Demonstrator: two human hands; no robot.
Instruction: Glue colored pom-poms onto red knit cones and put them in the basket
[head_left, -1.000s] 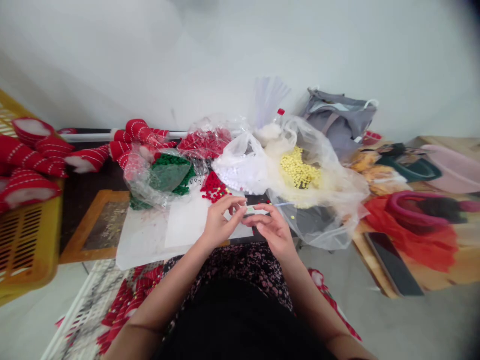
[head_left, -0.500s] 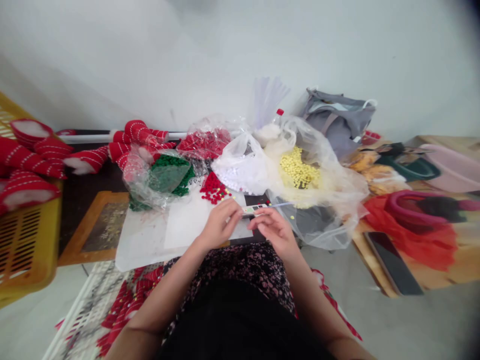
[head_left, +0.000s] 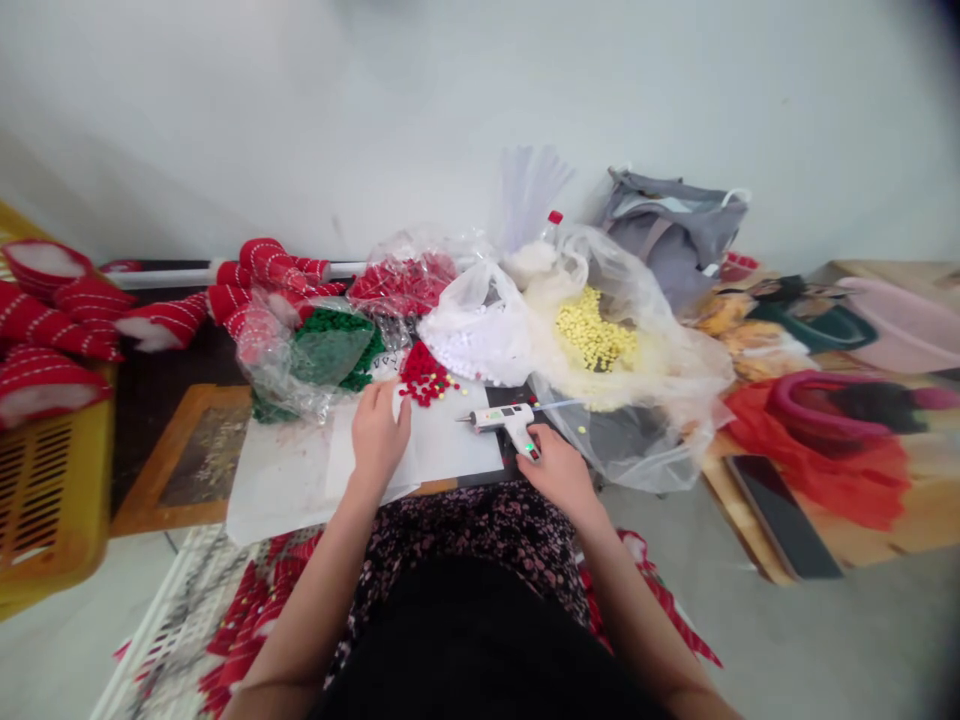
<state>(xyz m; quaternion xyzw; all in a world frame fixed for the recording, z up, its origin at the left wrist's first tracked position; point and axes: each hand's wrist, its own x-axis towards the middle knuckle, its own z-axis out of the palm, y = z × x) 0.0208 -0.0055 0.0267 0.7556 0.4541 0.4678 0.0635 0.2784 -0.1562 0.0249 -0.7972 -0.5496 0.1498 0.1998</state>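
Observation:
A white glue gun [head_left: 501, 417] lies over the sheet's right edge, its nozzle pointing left and a glue stick out of its back. My right hand [head_left: 556, 466] is at its handle, fingers curled round the lower end. My left hand [head_left: 380, 430] is over the white paper [head_left: 457, 440], fingers bent and close together at the paper's upper part; what they pinch is too small to make out. Just beyond sit loose red pompoms [head_left: 424, 375] with a few yellow ones. Behind are bags of green pompoms [head_left: 337, 345], white pompoms [head_left: 480, 340] and yellow pompoms [head_left: 596, 330].
Red striped stuffed pieces [head_left: 56, 320] fill a yellow basket [head_left: 49, 490] at the left. A wooden frame [head_left: 135, 490] lies beside it. At the right are a phone [head_left: 784, 515], red cloth [head_left: 862, 470] and a grey bag [head_left: 667, 225] by the wall.
My left hand has moved left, away from the glue gun, onto the paper. My right hand has lowered to the gun's handle, and the gun now shows in full.

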